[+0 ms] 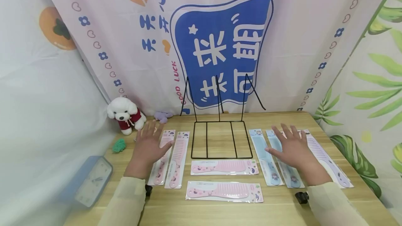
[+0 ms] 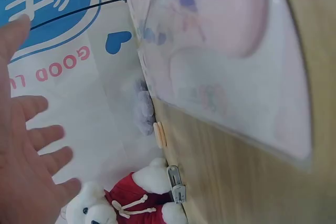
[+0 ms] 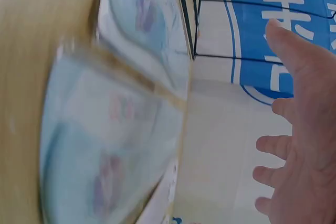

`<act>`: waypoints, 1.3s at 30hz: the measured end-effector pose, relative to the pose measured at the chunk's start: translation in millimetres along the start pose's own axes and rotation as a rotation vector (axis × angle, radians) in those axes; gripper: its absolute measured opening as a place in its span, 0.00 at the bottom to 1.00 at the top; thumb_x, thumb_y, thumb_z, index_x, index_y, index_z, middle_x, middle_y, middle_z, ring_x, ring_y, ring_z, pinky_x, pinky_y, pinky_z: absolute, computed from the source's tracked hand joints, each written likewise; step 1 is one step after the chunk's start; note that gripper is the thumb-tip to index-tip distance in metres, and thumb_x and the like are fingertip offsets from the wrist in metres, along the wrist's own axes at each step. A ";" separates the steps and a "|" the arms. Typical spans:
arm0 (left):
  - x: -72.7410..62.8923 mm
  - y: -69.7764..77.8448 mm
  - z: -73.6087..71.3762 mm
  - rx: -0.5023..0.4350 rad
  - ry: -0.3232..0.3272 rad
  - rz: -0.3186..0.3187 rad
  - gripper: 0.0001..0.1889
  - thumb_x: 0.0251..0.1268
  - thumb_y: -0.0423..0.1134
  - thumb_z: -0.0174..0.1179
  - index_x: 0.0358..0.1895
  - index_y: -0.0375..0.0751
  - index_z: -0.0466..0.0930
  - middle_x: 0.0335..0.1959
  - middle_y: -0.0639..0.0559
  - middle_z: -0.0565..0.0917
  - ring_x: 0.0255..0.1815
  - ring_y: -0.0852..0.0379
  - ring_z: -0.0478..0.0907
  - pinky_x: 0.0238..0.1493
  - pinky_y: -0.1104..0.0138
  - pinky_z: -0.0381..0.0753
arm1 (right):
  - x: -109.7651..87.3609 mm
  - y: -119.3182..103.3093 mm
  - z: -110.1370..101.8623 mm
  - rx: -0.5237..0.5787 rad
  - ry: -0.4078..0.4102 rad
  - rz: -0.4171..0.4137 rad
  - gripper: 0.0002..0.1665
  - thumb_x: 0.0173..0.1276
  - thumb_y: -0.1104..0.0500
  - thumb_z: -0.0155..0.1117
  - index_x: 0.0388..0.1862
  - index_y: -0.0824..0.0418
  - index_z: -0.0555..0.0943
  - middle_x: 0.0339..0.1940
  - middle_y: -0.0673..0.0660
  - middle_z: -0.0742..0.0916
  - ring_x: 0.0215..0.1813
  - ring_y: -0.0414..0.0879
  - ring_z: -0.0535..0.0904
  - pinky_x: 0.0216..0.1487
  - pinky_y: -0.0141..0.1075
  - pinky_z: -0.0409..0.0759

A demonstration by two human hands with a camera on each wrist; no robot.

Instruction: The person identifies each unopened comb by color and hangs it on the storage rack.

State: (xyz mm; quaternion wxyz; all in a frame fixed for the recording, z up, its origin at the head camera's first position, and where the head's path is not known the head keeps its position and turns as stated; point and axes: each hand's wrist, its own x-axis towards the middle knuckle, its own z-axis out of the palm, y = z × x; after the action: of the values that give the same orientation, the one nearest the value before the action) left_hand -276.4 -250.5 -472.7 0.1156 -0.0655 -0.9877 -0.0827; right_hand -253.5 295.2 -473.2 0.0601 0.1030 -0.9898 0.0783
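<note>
My left hand (image 1: 150, 145), fingers spread, is over the upper part of two upright pink packaged combs (image 1: 178, 158), the outer one partly hidden. With its fingers spread too, my right hand (image 1: 292, 145) is above a light blue packaged comb (image 1: 284, 163) and beside a purple packaged comb (image 1: 328, 159). Another blue packaged comb (image 1: 266, 158) lies just left of it. Between the hands stands a black wire rack (image 1: 222, 157). In front of it, two pink packaged combs lie crosswise, a nearer one (image 1: 224, 191) and a farther one (image 1: 224, 167). Neither hand holds anything.
A white plush dog (image 1: 124, 111) in red sits at the back left, near a small purple plush thing (image 1: 162, 116) and a green item (image 1: 119, 145). A blue-edged clock (image 1: 93, 180) stands at the left edge. A printed curtain (image 1: 301, 44) hangs behind the table.
</note>
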 end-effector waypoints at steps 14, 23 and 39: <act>-17.3 -3.7 12.9 -0.129 -0.256 -0.195 0.55 0.80 0.65 0.56 0.75 0.07 0.56 0.76 0.10 0.61 0.81 0.17 0.57 0.84 0.35 0.63 | 18.0 -49.4 27.4 0.268 -0.180 -0.048 0.57 0.78 0.35 0.68 0.89 0.67 0.58 0.87 0.74 0.64 0.85 0.77 0.60 0.83 0.71 0.64; -17.3 -3.7 18.4 -0.194 -0.309 -0.243 0.50 0.77 0.60 0.62 0.73 0.08 0.63 0.75 0.12 0.66 0.80 0.19 0.62 0.82 0.35 0.67 | 23.8 -63.3 36.8 0.293 -0.210 -0.047 0.54 0.78 0.37 0.69 0.85 0.72 0.63 0.83 0.78 0.68 0.83 0.77 0.65 0.81 0.69 0.68; -11.9 1.6 20.7 -0.207 -0.311 -0.331 0.41 0.73 0.49 0.69 0.68 0.10 0.69 0.61 0.17 0.77 0.63 0.23 0.78 0.70 0.36 0.78 | 33.0 -67.9 46.0 0.279 -0.235 -0.066 0.41 0.78 0.50 0.74 0.77 0.74 0.73 0.70 0.72 0.81 0.71 0.68 0.80 0.71 0.61 0.82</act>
State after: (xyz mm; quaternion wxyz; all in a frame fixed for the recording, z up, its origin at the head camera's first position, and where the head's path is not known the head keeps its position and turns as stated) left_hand -269.2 -246.6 -495.1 -0.0600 0.0739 -0.9772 -0.1900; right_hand -275.8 215.4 -504.2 -0.0684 0.1510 -0.9656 0.2005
